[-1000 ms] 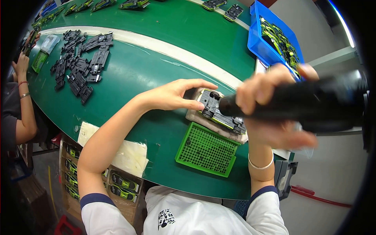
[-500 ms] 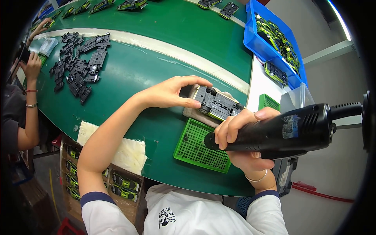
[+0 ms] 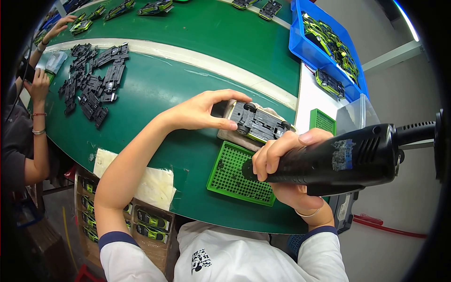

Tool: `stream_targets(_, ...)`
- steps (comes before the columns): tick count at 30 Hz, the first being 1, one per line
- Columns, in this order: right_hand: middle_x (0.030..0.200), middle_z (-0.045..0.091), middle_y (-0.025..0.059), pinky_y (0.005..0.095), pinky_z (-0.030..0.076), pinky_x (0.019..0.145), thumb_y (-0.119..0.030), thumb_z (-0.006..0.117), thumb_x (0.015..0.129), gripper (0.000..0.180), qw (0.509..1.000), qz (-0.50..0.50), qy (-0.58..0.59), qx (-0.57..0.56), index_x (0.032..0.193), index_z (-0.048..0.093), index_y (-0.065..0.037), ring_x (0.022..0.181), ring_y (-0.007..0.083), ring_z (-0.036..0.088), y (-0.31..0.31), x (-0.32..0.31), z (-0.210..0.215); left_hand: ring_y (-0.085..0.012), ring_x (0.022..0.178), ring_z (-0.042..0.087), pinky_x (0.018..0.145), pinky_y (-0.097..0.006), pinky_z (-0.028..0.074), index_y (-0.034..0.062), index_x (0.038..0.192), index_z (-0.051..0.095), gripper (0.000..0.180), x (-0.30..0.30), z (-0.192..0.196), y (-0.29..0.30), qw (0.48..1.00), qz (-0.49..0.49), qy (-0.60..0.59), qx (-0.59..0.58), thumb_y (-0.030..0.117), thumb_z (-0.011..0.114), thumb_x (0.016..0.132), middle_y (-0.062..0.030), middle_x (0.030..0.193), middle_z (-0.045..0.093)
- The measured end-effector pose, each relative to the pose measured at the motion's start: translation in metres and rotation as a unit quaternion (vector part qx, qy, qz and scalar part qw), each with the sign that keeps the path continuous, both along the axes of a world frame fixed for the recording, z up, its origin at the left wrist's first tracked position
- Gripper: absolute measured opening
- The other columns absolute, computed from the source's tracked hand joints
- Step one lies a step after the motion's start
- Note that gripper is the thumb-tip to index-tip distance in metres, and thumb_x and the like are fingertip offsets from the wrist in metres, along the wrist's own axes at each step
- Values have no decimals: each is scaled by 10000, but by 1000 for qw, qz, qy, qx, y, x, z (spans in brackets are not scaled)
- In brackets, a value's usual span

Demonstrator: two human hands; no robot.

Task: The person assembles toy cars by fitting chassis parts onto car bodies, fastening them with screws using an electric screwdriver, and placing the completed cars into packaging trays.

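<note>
My left hand (image 3: 213, 112) grips the end of an upside-down toy car (image 3: 260, 123), thumb on its near side and fingers on the far side. The car's black underside and wheels face up, and it rests in a cloth-padded holder (image 3: 230, 135). In my right hand (image 3: 286, 160) is a black electric screwdriver (image 3: 324, 164) with a cable at its rear. Its front end is over a green perforated screw tray (image 3: 235, 174) with small dark pieces in it. The tool's tip is hidden.
Black car chassis parts (image 3: 91, 84) lie piled at the left. A blue bin (image 3: 298, 44) of toy cars stands at the far right, near a smaller green tray (image 3: 323, 121). Toy cars (image 3: 155, 7) line the green belt. A co-worker's hand (image 3: 58, 28) reaches over it. Below is a carton (image 3: 136, 244).
The co-worker's arm at the far left has reached farther over the belt, toward a toy car. My hands keep nearly the same places; the view has shifted slightly.
</note>
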State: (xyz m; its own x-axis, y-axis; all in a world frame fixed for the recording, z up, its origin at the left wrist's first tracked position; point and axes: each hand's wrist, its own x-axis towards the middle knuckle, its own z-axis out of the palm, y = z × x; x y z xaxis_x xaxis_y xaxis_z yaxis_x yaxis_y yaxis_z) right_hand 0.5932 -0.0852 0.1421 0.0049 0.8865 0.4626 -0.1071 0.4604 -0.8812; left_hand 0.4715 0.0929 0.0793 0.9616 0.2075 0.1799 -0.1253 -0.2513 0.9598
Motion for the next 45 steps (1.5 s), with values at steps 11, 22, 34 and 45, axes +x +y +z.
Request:
stream_targets(11,674,463,67,312,448,502,-671,567,580,777,999,-37,-14,-11,1094,270,-170,509,198,509,-21,13,19,-304,1255,257,1012,-507,167,148,746,634,254,-1,33,-39,940,14,-119,319,237,752,539,-104,1275,393)
stream_targets(22,669,457,61,308,450,494,-687,555,575,785,996,-62,-10,58,1083,258,-167,502,190,511,-17,20,29,-245,1191,371,998,-540,178,137,621,530,144,7,26,-64,929,68,-129,340,130,673,598,-46,1143,500)
stream_targets(34,665,451,55,305,452,485,-703,543,570,793,993,-56,-6,105,1071,245,-165,493,182,512,-14,23,32,-246,1189,372,1020,-521,128,149,667,587,132,7,25,-66,935,73,-107,330,161,678,572,-27,1161,507)
stream_targets(45,659,447,51,302,454,480,-716,537,564,803,989,-38,-9,140,1063,237,-162,488,176,514,-5,23,35,-214,1182,377,1006,-548,146,180,651,598,140,7,21,-64,934,85,-112,328,222,724,607,2,1115,519)
